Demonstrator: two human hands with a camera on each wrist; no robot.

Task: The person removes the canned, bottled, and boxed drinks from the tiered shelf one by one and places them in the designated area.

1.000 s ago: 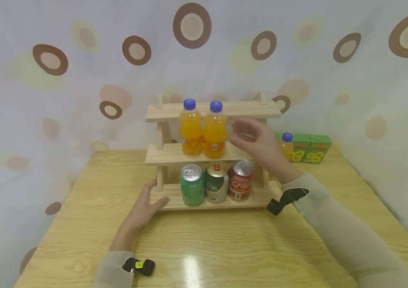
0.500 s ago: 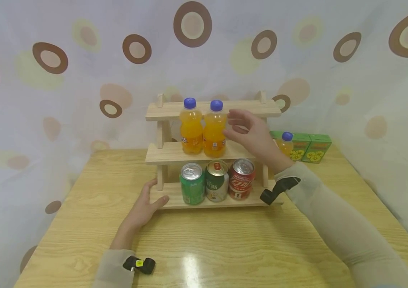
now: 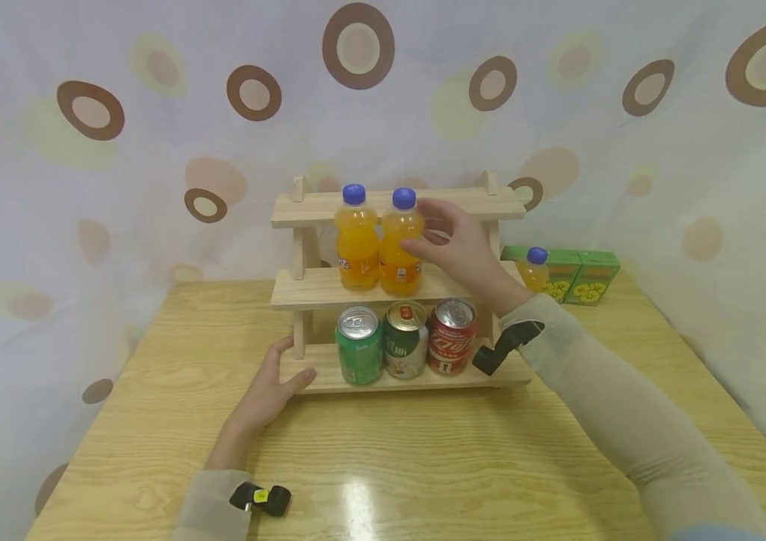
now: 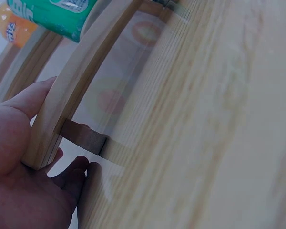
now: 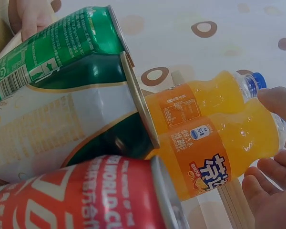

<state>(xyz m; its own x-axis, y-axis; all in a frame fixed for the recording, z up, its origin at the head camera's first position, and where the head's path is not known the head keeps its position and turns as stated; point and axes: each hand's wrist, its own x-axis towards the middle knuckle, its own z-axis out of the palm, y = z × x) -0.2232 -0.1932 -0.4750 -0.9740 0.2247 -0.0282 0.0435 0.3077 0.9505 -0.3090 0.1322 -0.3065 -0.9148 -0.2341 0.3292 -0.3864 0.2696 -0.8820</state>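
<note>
A three-tier wooden display shelf [image 3: 329,289] stands on the table. My left hand [image 3: 273,387] grips the left end of its bottom board, thumb on top; the left wrist view shows the board's end [image 4: 52,129] between thumb and fingers. On the middle tier, two orange soda bottles with blue caps stand side by side: the left bottle [image 3: 358,252] and the right bottle [image 3: 398,259]. My right hand [image 3: 460,244] is at the right bottle's upper part, thumb before it, fingers loosely bent beside it. Whether they touch is unclear in the right wrist view.
Along the bottom tier stand a green can [image 3: 360,349], a dark green and white can [image 3: 405,342] and a red can [image 3: 452,338]. Right of the shelf are another orange soda bottle [image 3: 534,272], partly hidden, and green cartons [image 3: 589,278]. A patterned cloth [image 3: 410,135] hangs behind.
My right hand has moved left, from beside the right bottle to around its upper part, with the thumb now in front of it. The left hand and the bottles stay in place.
</note>
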